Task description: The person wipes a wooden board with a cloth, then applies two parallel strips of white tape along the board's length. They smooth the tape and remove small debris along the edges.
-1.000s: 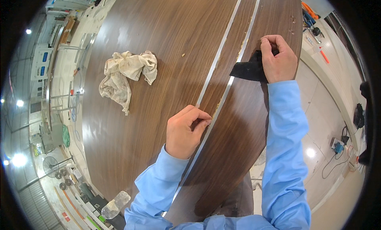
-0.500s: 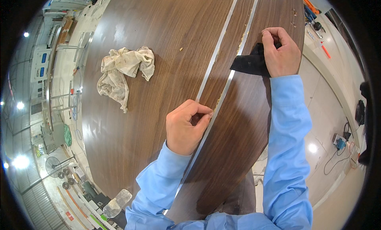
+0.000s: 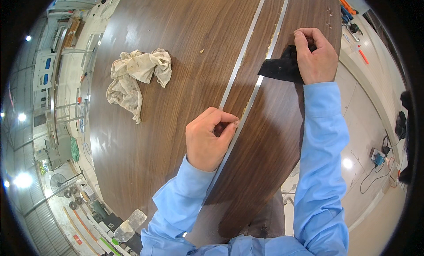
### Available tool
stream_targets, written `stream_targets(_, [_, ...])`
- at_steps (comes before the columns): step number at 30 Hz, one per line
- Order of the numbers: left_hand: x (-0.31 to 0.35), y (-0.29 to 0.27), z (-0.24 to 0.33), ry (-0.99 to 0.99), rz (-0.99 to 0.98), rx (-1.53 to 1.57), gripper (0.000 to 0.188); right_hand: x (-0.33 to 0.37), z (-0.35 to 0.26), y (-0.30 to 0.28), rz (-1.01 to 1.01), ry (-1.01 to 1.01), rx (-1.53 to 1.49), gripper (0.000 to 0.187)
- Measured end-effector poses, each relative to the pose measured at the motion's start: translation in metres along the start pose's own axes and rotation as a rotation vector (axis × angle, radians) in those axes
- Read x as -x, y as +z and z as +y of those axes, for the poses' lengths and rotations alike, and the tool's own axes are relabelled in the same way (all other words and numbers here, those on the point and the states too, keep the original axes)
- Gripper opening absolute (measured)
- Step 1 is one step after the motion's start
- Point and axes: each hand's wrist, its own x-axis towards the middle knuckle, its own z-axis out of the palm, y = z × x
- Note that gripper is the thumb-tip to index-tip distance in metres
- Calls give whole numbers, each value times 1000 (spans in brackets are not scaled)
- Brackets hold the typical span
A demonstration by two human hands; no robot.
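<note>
A dark brown wood-grain panel (image 3: 163, 141) lies before me, with two narrow silvery strips running lengthwise; the right strip (image 3: 251, 100) has yellowish crumbly residue along its left edge. My left hand (image 3: 207, 139) pinches thumb and forefinger together at that edge; what sits between the fingertips is too small to make out. Farther off on the right, my right hand (image 3: 319, 57) is closed round a black cloth (image 3: 279, 69). Part of the cloth extends left from the hand across the right strip, while the rest is hidden under the palm.
A crumpled, stained cream rag (image 3: 139, 75) lies on the panel's left side. Near it is a small yellowish crumb (image 3: 202, 51). A clear plastic bottle (image 3: 130, 225) is at the lower left beyond the panel. Tools (image 3: 349, 19) lie past the far right edge.
My left fingertips have shifted slightly up along the strip's edge. My right hand keeps its hold on the black cloth, and the view has moved a little.
</note>
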Motion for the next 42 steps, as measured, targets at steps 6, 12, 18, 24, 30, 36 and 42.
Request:
stream_targets(6, [-3, 1, 0, 11, 14, -8, 6, -1, 1, 0, 4, -26, 10, 22])
stream_targets(12, [-7, 2, 3, -2, 18, -31, 7, 0, -1, -1, 5, -9, -2, 21])
stream_targets(18, [-16, 8, 2, 32, 37, -67, 6, 0, -2, -1, 1, -18, -14, 22])
stream_targets(24, [-11, 7, -8, 107, 104, -38, 18, 0, -1, 0, 10, -25, -20, 22])
stream_targets(30, [34, 10, -13, 392, 57, -557, 40, -1, 0, 0, -2, -24, -16, 22])
stream_targets(36, [44, 6, -20, 368, -11, -519, 40, -1, -1, -1, -17, -20, 8, 19])
stream_targets(42, [19, 1, -22, 427, -5, -376, 34, -2, -3, -1, -16, 7, -6, 23])
